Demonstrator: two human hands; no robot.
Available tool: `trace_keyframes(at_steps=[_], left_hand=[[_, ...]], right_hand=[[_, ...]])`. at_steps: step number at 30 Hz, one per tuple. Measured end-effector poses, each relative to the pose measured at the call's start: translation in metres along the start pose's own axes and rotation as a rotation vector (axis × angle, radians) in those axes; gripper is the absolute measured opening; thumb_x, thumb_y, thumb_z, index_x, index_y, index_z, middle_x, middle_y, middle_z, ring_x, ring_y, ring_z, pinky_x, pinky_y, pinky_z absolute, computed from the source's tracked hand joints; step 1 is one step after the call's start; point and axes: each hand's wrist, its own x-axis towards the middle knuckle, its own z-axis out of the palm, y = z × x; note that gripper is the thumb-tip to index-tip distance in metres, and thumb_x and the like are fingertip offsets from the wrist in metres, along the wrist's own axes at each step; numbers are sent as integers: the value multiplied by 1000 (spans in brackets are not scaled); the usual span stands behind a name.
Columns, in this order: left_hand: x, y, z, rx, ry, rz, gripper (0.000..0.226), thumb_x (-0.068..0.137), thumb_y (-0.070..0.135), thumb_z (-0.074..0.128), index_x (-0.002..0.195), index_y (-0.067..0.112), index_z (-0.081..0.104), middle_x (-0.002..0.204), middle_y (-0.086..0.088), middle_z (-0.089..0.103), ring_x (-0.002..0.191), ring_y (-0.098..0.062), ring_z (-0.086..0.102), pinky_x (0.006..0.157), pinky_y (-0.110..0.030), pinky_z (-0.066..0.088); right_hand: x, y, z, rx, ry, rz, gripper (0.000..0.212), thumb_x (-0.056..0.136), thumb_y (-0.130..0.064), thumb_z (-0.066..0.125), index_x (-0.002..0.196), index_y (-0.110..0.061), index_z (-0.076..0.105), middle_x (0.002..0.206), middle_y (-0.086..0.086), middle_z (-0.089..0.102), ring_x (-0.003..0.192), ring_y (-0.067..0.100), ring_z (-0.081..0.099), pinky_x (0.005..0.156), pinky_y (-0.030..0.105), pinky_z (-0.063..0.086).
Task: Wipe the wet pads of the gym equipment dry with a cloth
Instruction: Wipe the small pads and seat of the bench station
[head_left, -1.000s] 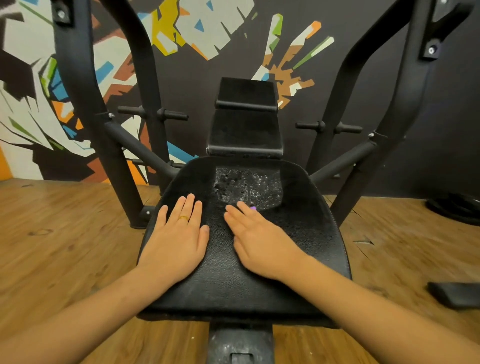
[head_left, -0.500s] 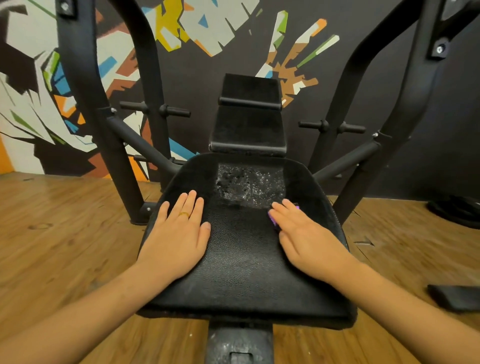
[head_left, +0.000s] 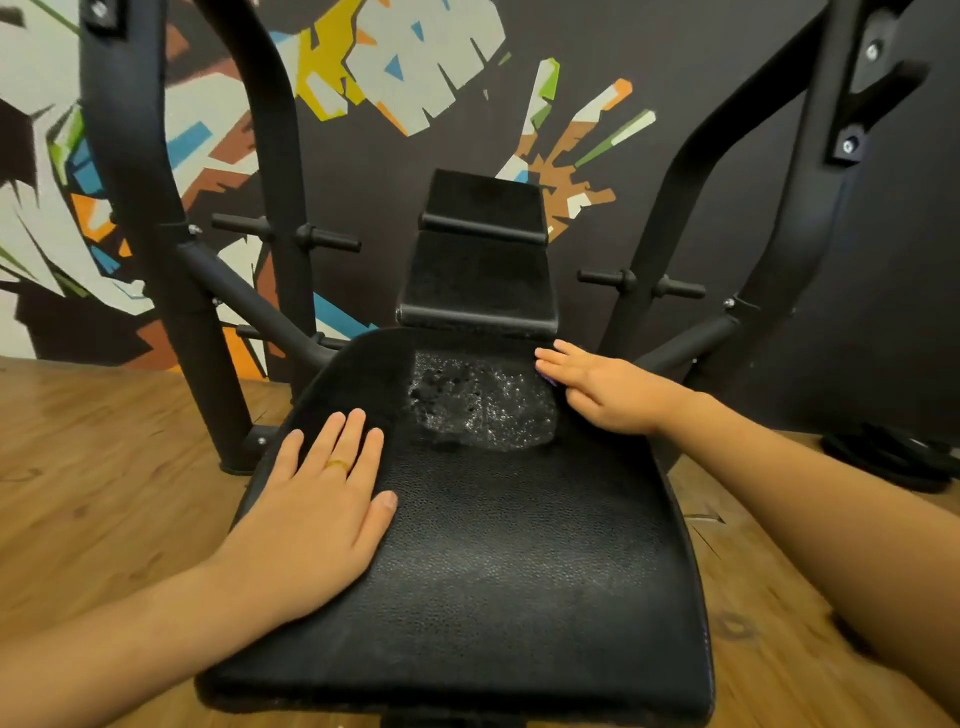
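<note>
Seat pad (head_left: 519, 545) filling centre frame, wet patch (head_left: 483, 408) glistening upper middle | we are resting left hand (head_left: 317, 514) flat on pad's left, fingers straight | right hand (head_left: 605, 389), fingers straight, is pressing purple cloth (head_left: 546, 378) at patch's right edge.

Black seat pad (head_left: 519, 571) with wet patch (head_left: 483, 405) near far edge; left hand (head_left: 317, 514) flat on near-left part, fingers straight; right hand (head_left: 602, 389) flat at patch's right edge, purple cloth sliver (head_left: 546, 376) under fingertips; narrow back pad (head_left: 478, 275) just behind.
</note>
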Motion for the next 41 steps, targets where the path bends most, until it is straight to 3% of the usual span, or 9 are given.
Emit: trace_keyframes(at_steps=[2, 5, 16, 24, 28, 35, 41], left_hand=[[-1, -2, 5, 37, 47, 1, 70, 102, 52, 21, 146, 6, 50, 151, -18, 48, 141, -32, 45, 109, -53, 37], [-1, -2, 8, 40, 87, 1, 66, 101, 50, 28, 141, 5, 56, 145, -18, 55, 135, -33, 52, 104, -54, 45], [1, -2, 15, 73, 171, 12, 65, 101, 49, 29, 142, 7, 55, 146, -16, 54, 137, -32, 50, 107, -52, 39], [-1, 0, 14, 27, 176, 2, 65, 100, 49, 30, 142, 7, 55, 147, -17, 53, 138, -34, 49, 108, -55, 42], [-1, 1, 14, 23, 176, -4, 65, 100, 48, 31, 142, 6, 56, 147, -19, 52, 139, -34, 48, 108, -56, 42], [0, 2, 15, 36, 170, 0, 65, 99, 48, 30, 142, 6, 55, 148, -19, 52, 139, -34, 48, 108, -57, 42], [-1, 0, 16, 17, 148, -4, 67, 102, 51, 23, 150, 10, 46, 156, -15, 43, 146, -31, 38, 115, -54, 32]], right_hand=[[3, 6, -2, -21, -21, -42, 59, 105, -13, 40, 161, -16, 20, 169, -5, 10, 156, 12, -1, 127, 34, 8], [-1, 20, -6, -58, -77, -108, 61, 106, -11, 41, 161, -20, 17, 169, -9, 7, 155, 11, -7, 127, 36, 9], [59, -17, -8, -200, -54, -280, 58, 107, -7, 35, 161, -15, 18, 169, -3, 9, 156, 21, -6, 125, 35, 11], [22, 28, -13, -298, -115, -223, 61, 107, -10, 35, 162, -23, 10, 169, -8, 3, 155, 17, -12, 126, 41, 16], [43, 13, -19, -351, -126, -262, 62, 108, -7, 34, 162, -24, 8, 168, -10, -2, 154, 16, -16, 126, 41, 15], [129, -77, -13, -271, -29, -315, 57, 106, -6, 36, 160, -14, 22, 169, 1, 13, 156, 26, 1, 126, 41, 13], [97, -54, -7, -134, -25, -196, 62, 105, -3, 36, 161, -20, 20, 169, -5, 12, 156, 21, -1, 125, 40, 16]])
